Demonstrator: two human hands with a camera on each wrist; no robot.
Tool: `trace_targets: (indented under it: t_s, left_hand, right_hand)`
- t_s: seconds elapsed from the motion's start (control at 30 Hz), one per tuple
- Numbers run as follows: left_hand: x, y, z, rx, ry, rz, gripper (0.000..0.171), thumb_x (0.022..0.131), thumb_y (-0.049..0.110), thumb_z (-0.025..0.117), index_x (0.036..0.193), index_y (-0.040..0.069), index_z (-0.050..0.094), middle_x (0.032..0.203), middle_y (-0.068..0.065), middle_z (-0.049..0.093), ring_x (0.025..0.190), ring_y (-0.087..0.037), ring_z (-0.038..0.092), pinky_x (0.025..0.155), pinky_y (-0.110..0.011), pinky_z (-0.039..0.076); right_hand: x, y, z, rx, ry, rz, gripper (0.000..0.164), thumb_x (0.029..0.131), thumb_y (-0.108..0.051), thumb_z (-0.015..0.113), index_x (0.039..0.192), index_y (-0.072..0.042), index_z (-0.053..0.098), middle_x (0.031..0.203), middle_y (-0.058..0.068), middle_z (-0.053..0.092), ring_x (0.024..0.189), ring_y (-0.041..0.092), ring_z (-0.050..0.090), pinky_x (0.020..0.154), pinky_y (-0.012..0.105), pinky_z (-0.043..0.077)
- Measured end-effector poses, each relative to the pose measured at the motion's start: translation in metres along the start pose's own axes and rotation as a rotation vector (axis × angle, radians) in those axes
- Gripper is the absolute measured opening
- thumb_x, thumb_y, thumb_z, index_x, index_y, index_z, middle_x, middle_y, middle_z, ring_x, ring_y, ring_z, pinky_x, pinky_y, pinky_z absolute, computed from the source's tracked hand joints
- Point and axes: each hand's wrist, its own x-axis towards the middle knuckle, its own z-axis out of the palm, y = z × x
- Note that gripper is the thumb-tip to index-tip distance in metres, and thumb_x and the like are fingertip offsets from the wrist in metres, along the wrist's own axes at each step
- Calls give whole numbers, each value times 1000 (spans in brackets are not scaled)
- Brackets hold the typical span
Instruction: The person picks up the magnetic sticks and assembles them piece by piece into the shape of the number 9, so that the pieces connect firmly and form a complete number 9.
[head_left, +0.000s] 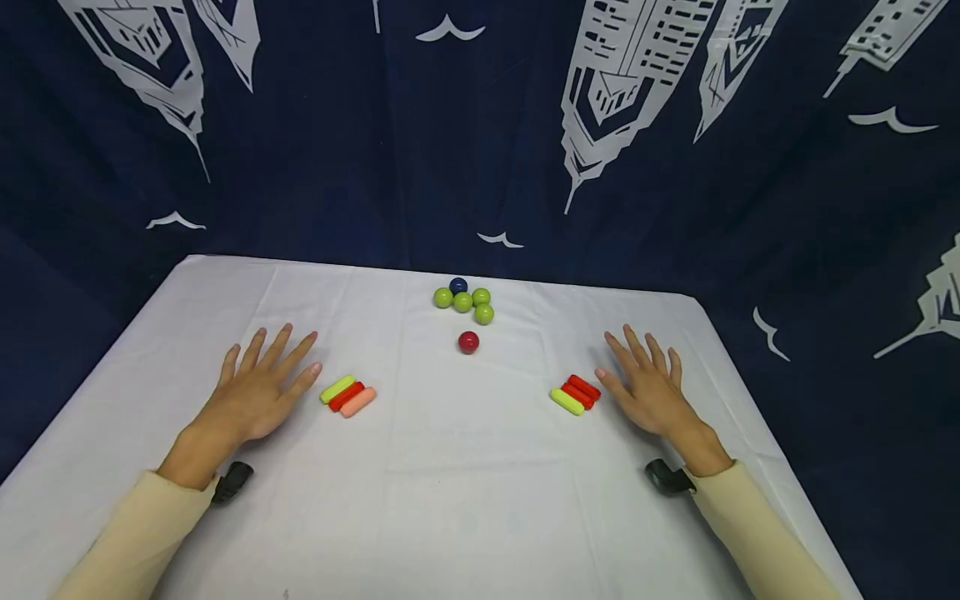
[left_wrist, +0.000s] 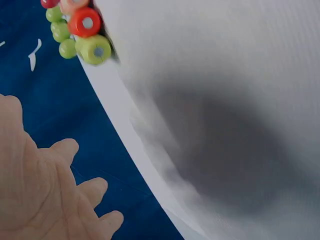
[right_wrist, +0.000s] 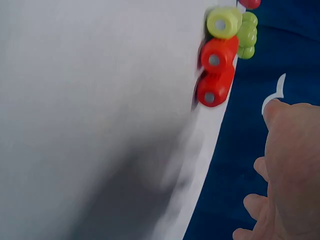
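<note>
My left hand (head_left: 251,400), fingers spread, is at the left over the white cloth. Just right of its thumb lie a yellow-green rod (head_left: 337,389), a red rod (head_left: 347,397) and a salmon rod (head_left: 358,402), side by side. My right hand (head_left: 651,393) is likewise spread and holds nothing. By its thumb lie two red rods (head_left: 577,395) and a yellow-green rod (head_left: 567,402). Silver discs show on the rod ends in both wrist views, as on the red rod (left_wrist: 85,22) and the yellow-green rod (right_wrist: 225,22).
Toward the far edge, several green balls (head_left: 462,302) cluster with a dark blue ball (head_left: 458,286). A red ball (head_left: 468,342) sits nearer. Beyond the white-covered table (head_left: 465,517) hangs a navy cloth (head_left: 315,167) with white building prints.
</note>
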Motion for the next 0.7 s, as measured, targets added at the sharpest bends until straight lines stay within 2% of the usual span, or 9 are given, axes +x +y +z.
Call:
trace_targets:
  t_s: [0.23, 0.37, 0.53, 0.7]
  left_hand:
    - [-5, 11, 5, -55, -23, 41, 73, 103, 63, 30, 161, 21, 18, 166, -22, 11, 150, -53, 3, 115, -71, -4]
    - [-6, 13, 4, -102, -30, 90, 73, 102, 61, 39, 161, 21, 21, 165, -22, 16, 149, -52, 8, 114, -72, 0]
    - [-6, 12, 2, -241, -53, 184, 70, 101, 51, 51, 159, 18, 29, 162, -24, 25, 148, -50, 19, 114, -71, 9]
    - [-1, 8, 5, -417, -94, 230, 66, 102, 42, 55, 157, 14, 32, 160, -21, 31, 148, -45, 26, 115, -66, 21]
  right_hand:
    - [7, -12, 7, 0, -3, -18, 71, 103, -55, 42, 160, -17, 24, 167, 17, 9, 150, 51, 5, 113, 71, -5]
    - [10, -19, 7, 20, 1, -34, 70, 103, -53, 44, 160, -17, 25, 168, 17, 9, 150, 50, 5, 113, 71, -4]
    - [13, -30, 8, 32, -11, -46, 70, 103, -53, 43, 160, -18, 23, 168, 17, 9, 150, 50, 5, 113, 71, -4]
    - [17, -41, 9, 61, -8, -61, 70, 103, -53, 43, 161, -20, 22, 168, 16, 9, 151, 49, 5, 114, 70, -4]
